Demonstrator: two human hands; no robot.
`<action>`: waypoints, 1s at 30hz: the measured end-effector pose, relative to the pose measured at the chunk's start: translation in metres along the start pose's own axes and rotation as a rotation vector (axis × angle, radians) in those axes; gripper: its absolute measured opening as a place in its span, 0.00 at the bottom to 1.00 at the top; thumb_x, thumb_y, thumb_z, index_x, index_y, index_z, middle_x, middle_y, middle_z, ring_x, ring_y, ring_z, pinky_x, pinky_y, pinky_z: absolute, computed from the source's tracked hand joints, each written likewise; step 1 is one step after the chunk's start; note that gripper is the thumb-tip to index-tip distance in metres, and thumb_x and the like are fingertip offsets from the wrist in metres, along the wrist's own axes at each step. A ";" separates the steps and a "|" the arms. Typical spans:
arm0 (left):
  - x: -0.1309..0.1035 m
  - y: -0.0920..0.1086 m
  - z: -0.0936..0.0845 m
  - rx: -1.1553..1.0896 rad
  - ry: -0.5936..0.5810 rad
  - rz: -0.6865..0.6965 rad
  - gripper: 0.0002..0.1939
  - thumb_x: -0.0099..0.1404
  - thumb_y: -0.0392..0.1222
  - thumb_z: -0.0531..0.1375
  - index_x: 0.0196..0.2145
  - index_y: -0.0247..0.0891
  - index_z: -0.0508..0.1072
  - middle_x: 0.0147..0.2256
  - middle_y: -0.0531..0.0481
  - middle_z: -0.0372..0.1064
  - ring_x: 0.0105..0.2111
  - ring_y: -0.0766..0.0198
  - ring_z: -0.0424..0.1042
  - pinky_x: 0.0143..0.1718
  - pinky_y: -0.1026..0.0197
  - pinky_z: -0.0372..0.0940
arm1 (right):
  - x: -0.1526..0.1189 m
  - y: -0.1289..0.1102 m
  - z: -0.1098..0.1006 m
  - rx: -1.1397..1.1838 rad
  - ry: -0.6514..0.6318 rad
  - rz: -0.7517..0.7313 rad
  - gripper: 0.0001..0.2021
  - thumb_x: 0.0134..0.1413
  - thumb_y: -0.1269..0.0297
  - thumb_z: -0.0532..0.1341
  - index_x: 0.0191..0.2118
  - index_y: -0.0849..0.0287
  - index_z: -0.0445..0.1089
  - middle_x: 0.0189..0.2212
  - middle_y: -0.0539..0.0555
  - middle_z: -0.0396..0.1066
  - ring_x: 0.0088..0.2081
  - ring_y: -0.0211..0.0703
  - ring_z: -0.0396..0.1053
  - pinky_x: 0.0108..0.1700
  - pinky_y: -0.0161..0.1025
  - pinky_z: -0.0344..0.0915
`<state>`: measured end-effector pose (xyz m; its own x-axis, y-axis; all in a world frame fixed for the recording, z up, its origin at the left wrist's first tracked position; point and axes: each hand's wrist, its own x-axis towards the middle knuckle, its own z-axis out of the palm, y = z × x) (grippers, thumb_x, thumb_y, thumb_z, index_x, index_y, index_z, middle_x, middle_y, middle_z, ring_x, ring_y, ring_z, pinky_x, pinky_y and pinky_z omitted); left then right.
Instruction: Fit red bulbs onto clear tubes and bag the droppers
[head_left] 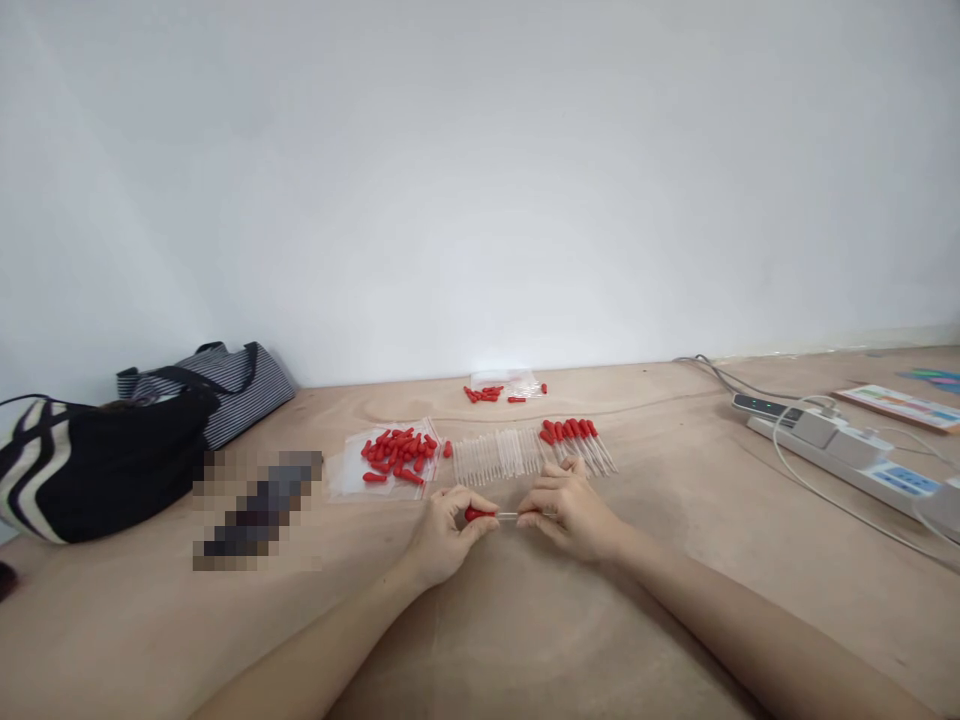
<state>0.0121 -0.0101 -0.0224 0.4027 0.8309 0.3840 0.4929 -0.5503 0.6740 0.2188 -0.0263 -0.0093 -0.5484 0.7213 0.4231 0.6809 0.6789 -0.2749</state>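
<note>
My left hand (444, 530) pinches a red rubber bulb (474, 514) between thumb and fingers. From the bulb a thin glass dropper tube (508, 516) runs to the right, its other part gripped by the fingertips of my right hand (566, 510). Just beyond my hands lies a row of bare glass tubes (495, 456) side by side. To the right of that row, several droppers with red bulbs (571, 430) lie together. Loose red bulbs (401, 450) are heaped on a clear plastic bag (346, 478) at the left.
A second clear bag with more red bulbs (487, 393) lies near the wall. At the left are a black bag (142, 465), a striped bag (259, 395) and a blurred dark item (259, 505). A power strip (862, 470) with cables and a coloured card (900, 405) are at the right.
</note>
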 end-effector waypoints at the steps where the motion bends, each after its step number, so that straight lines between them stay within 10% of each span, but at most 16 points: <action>1: 0.000 0.000 0.001 -0.054 -0.015 -0.016 0.05 0.54 0.41 0.59 0.27 0.39 0.73 0.26 0.51 0.70 0.28 0.64 0.67 0.35 0.60 0.60 | 0.000 -0.001 0.002 -0.014 0.002 -0.012 0.10 0.54 0.62 0.54 0.28 0.57 0.69 0.24 0.50 0.70 0.32 0.38 0.59 0.38 0.41 0.42; 8: -0.001 -0.001 -0.005 -0.097 -0.133 -0.087 0.12 0.56 0.45 0.58 0.38 0.39 0.72 0.32 0.49 0.71 0.34 0.62 0.68 0.37 0.60 0.62 | -0.001 -0.007 0.006 -0.016 -0.039 0.006 0.09 0.52 0.64 0.54 0.27 0.58 0.68 0.23 0.50 0.70 0.31 0.38 0.60 0.39 0.41 0.42; 12: 0.002 -0.008 -0.016 0.162 0.047 -0.001 0.27 0.53 0.45 0.61 0.51 0.43 0.61 0.40 0.48 0.68 0.43 0.56 0.64 0.49 0.48 0.52 | 0.003 0.009 0.001 -0.037 0.070 0.317 0.13 0.52 0.62 0.51 0.23 0.58 0.67 0.22 0.51 0.70 0.30 0.39 0.61 0.39 0.41 0.43; 18: 0.009 -0.026 -0.028 0.330 0.238 -0.052 0.18 0.55 0.41 0.58 0.45 0.40 0.65 0.36 0.49 0.69 0.37 0.59 0.66 0.44 0.52 0.57 | 0.018 0.042 0.000 -0.133 0.209 0.778 0.17 0.51 0.57 0.49 0.20 0.58 0.67 0.23 0.52 0.71 0.30 0.42 0.63 0.40 0.43 0.45; 30: 0.011 -0.025 -0.031 0.468 0.244 -0.118 0.09 0.55 0.40 0.59 0.36 0.42 0.71 0.37 0.50 0.70 0.40 0.56 0.65 0.43 0.51 0.54 | 0.032 0.057 0.014 -0.325 0.080 0.866 0.16 0.51 0.58 0.50 0.23 0.58 0.69 0.24 0.55 0.70 0.32 0.46 0.65 0.41 0.47 0.47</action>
<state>-0.0194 0.0149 -0.0154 0.1600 0.8537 0.4955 0.8375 -0.3831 0.3896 0.2329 0.0369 -0.0239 0.2416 0.9389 0.2453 0.9467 -0.1725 -0.2722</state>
